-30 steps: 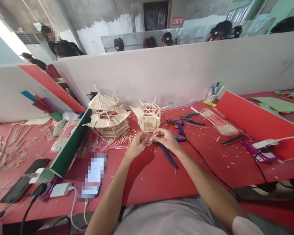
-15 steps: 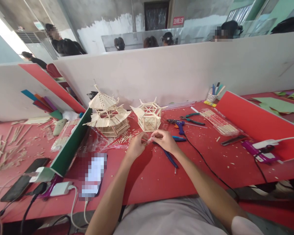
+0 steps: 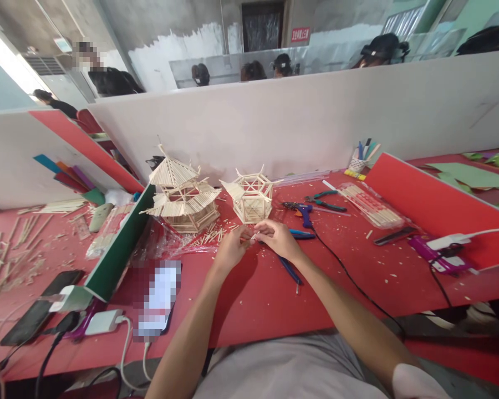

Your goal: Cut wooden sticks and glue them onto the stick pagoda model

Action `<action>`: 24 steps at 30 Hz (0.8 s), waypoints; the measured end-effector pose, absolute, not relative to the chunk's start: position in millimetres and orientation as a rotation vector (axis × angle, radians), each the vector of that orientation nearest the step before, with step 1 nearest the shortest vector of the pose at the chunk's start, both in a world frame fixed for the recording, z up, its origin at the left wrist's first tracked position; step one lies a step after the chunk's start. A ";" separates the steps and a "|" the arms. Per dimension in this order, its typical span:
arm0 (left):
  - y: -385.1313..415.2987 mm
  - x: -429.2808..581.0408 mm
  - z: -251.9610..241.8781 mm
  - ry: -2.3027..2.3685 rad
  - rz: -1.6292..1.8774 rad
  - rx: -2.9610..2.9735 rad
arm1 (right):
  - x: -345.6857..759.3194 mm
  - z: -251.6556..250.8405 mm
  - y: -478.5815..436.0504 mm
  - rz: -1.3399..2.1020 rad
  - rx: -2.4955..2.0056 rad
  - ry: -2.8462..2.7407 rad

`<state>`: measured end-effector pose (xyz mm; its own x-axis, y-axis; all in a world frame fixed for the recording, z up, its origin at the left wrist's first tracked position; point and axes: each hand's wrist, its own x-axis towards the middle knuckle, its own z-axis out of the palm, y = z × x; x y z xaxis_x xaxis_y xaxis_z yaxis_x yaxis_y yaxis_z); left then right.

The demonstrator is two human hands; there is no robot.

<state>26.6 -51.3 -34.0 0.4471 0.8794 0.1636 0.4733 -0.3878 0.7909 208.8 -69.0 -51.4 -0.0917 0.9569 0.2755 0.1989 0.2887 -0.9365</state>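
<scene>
My left hand [image 3: 233, 247] and my right hand [image 3: 278, 239] meet above the red table, both with fingers pinched together. Between their fingertips is a short pale wooden stick [image 3: 253, 237], mostly hidden by the fingers. Just beyond my hands stands a small six-sided stick pavilion [image 3: 253, 197], with roof slats on its left side and an open frame on top. To its left is a taller stick pavilion [image 3: 185, 194] with two roof tiers. Blue-handled pliers [image 3: 289, 270] lie partly under my right hand.
A hot glue gun [image 3: 301, 211] and green-handled pliers [image 3: 327, 200] lie to the right, near a pack of wooden sticks [image 3: 368, 205]. A phone [image 3: 158, 296] rests at front left beside a green divider [image 3: 122, 244]. Stick offcuts [image 3: 212, 235] are scattered about. A white partition [image 3: 307, 116] stands behind.
The view has shifted very slightly. Both hands stay in nearly the same place, still pinching the stick.
</scene>
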 end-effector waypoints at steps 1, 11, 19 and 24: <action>-51.2 26.4 -34.3 1.136 0.763 2.037 | 208.6 -52.0 -68.8 0.929 -1.113 -1.528; -54.4 28.6 -31.2 1.165 0.761 2.031 | 209.7 -51.4 -69.0 0.943 -1.131 -1.548; -51.1 26.8 -37.2 1.126 0.810 1.960 | 209.1 -49.0 -69.6 0.944 -1.127 -1.542; -47.7 26.7 -41.3 1.099 0.833 1.810 | 206.9 -47.6 -69.8 1.027 -1.065 -1.495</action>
